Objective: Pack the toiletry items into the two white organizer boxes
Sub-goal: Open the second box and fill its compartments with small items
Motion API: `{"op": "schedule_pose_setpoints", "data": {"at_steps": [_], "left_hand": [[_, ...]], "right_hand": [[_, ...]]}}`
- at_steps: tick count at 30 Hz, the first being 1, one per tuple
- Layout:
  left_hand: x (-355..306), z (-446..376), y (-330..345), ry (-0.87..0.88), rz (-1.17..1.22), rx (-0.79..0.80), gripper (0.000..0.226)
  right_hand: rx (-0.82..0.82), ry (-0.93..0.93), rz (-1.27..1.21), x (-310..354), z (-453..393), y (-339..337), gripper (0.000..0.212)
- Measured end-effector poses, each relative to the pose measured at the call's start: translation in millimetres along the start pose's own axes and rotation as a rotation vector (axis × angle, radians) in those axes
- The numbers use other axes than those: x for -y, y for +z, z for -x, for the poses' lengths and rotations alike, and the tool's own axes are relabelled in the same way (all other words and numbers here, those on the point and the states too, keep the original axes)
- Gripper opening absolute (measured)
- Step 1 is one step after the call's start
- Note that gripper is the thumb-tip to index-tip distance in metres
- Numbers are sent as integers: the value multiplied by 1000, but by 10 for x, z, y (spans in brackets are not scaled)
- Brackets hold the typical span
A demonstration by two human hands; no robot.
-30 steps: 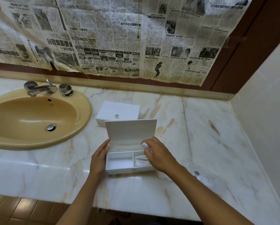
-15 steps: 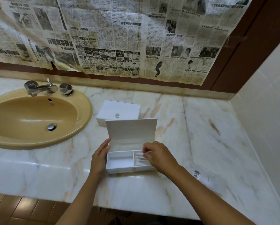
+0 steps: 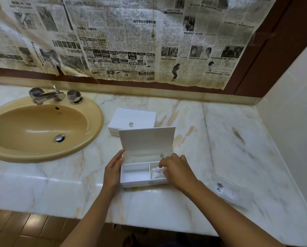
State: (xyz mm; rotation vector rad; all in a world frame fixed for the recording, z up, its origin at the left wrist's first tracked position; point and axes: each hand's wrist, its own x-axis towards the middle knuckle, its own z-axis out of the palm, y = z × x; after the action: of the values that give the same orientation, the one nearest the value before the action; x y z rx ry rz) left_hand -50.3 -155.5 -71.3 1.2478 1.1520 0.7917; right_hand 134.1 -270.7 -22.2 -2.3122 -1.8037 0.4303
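An open white organizer box (image 3: 147, 139) stands near the counter's front edge with its lid upright. Its left compartment (image 3: 135, 172) is empty. My left hand (image 3: 113, 170) rests flat against the box's left side, fingers straight. My right hand (image 3: 179, 170) reaches over the right compartment, fingers curled down on a clear packet (image 3: 156, 172) holding something white, which lies partly inside that compartment. The packet's upper edge with a small blue print shows behind my fingers. A second white organizer box (image 3: 133, 117), lid closed and topped by a small clear knob, sits just behind.
Another clear packet with a blue print (image 3: 225, 190) lies on the marble counter (image 3: 229, 139) to the right. A tan sink (image 3: 42, 129) with a chrome tap (image 3: 45, 95) fills the left. A tiled wall bounds the right side, and newspaper covers the back wall.
My right hand has moved down and left, bringing the packet lower into the right compartment. My left hand has stayed against the box's side.
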Motion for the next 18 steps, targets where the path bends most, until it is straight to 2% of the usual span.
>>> {"op": "schedule_pose_setpoints", "data": {"at_steps": [2, 8, 13, 16, 18], "left_hand": [[11, 7, -4, 1, 0, 4, 31], [46, 2, -28, 1, -4, 48, 30], [6, 20, -70, 15, -50, 96, 30], [0, 25, -73, 24, -77, 109, 31], [-5, 27, -72, 26, -87, 103, 32]], "right_hand": [[-19, 17, -1, 5, -22, -2, 25], [99, 112, 40, 115, 13, -76, 34], [72, 195, -12, 176, -26, -142, 36], [208, 193, -19, 244, 12, -86, 38], [230, 180, -43, 224, 13, -52, 37]]}}
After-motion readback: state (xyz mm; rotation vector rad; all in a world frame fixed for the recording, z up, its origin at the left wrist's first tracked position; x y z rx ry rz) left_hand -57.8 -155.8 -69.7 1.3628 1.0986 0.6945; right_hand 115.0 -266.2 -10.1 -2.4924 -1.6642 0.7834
